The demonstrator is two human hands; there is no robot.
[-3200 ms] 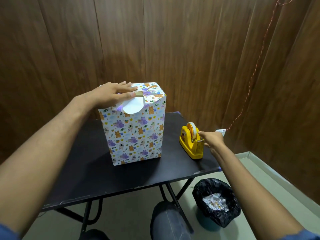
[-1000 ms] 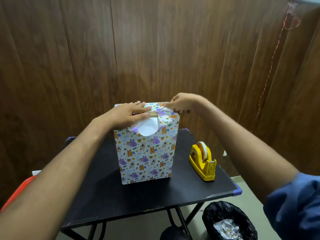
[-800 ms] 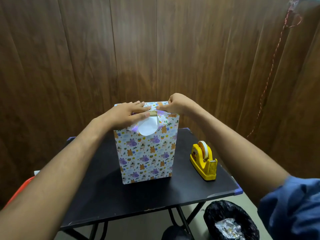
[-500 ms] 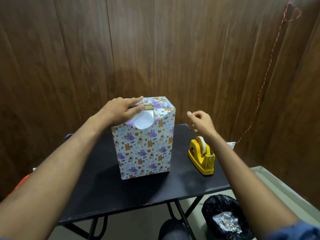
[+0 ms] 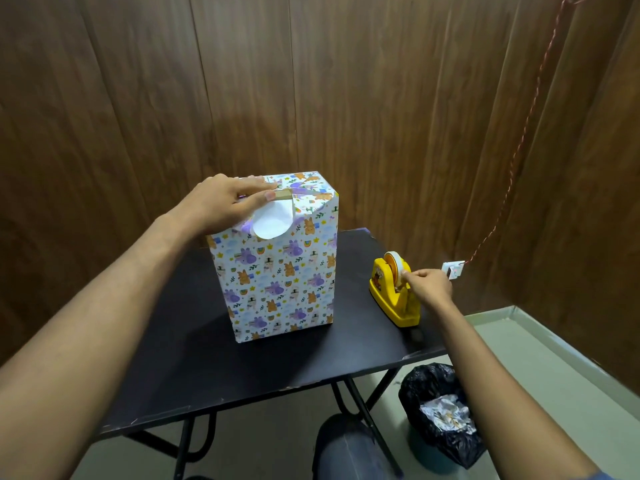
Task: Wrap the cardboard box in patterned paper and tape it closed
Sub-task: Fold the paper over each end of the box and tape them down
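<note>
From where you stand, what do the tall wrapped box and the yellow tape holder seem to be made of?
The wrapped box looks covered in thin, slightly glossy printed paper: folds crease sharply, and a curled flap shows a white underside. A brown strip at the top suggests cardboard beneath. The tape holder looks like moulded plastic, smooth and uniformly yellow with rounded edges, though that's only by appearance.

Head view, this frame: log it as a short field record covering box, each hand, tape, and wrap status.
box: wrapped box upright on the black table
left hand: left hand presses the top folds flat
right hand: right hand pinches at the roll of the yellow tape dispenser
wrap status: sides covered; a strip of cardboard and a curled white flap show on top
floor: black bin with crumpled paper
</note>
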